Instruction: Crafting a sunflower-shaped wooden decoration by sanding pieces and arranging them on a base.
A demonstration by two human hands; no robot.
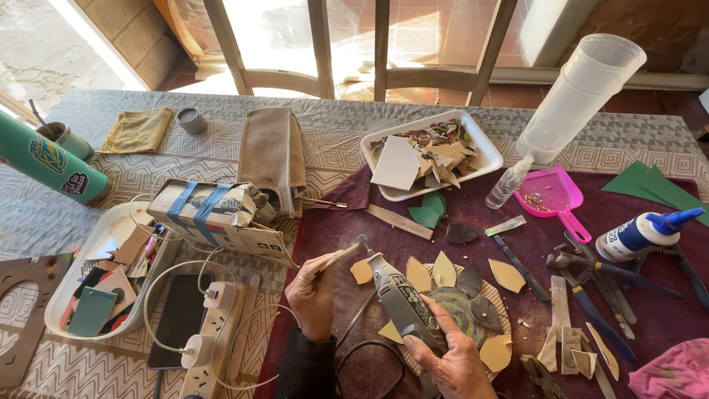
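Observation:
My right hand (449,357) grips a grey corded rotary tool (399,294), its tip pointing up and left. My left hand (313,290) pinches a thin metal stick (346,251) whose end meets the tool's tip. Under the tool lies a round mosaic piece (459,310): a dark patterned centre ringed by yellow and dark leaf-shaped tile petals (443,270). It rests on a maroon cloth (340,222).
A white tray of broken tiles (430,154) sits behind; another tray of pieces (100,275) at left. A taped cardboard box (214,214), power strip (210,336), phone (179,319), pink dustpan (554,196), glue bottle (644,233), tile nippers (591,277), tall plastic jug (576,96) surround the work.

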